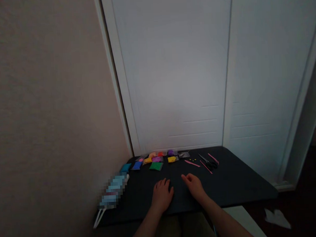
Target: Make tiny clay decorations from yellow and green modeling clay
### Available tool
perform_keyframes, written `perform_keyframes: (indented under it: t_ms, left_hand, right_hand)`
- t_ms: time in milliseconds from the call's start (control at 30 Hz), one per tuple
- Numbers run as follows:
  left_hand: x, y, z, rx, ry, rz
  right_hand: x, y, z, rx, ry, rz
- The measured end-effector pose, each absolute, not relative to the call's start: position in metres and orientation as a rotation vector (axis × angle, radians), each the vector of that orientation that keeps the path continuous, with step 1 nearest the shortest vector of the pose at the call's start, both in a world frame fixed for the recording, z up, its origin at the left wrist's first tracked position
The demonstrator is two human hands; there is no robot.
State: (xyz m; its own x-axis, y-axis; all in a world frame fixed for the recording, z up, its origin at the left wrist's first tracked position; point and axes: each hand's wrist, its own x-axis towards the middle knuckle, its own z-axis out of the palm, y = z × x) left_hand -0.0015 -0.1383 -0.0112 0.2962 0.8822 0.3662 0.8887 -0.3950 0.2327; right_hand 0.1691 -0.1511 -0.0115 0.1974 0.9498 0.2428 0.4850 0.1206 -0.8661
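My left hand [162, 196] rests palm down on the black table [234, 185], its fingers stretched out and a little apart. To its right, my right hand [193, 185] is closed, thumb and fingertips together; whatever may be between them is too small or hidden. Beyond the left hand lies a green packet [156, 166] that looks like modelling clay, with a yellow packet [172, 159] to its right. Past the right hand are a flat pink tool [192, 163], several tiny yellow pieces [193, 160], a thin pink stick [206, 167] and black-handled scissors [208, 161].
More coloured packets, among them a blue packet [137, 165] and a purple packet [172, 152], lie along the back left. A pale blue, blurred-out package [114, 190] with white straps is by the left wall [56, 137]. White panels [172, 79] rise behind the table.
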Motion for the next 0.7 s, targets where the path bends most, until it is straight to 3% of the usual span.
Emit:
perform_keyframes:
  t_ms: [333,700]
  left_hand:
    - [0.007,-0.090,-0.002,-2.752,-1.760,-1.111]
    - [0.044,-0.008,-0.005,-2.755,-2.163,-1.990]
  right_hand:
    - [0.170,-0.094,-0.011,-1.480,-1.489,0.660]
    - [0.168,-0.032,-0.009,-1.301,-1.429,0.809]
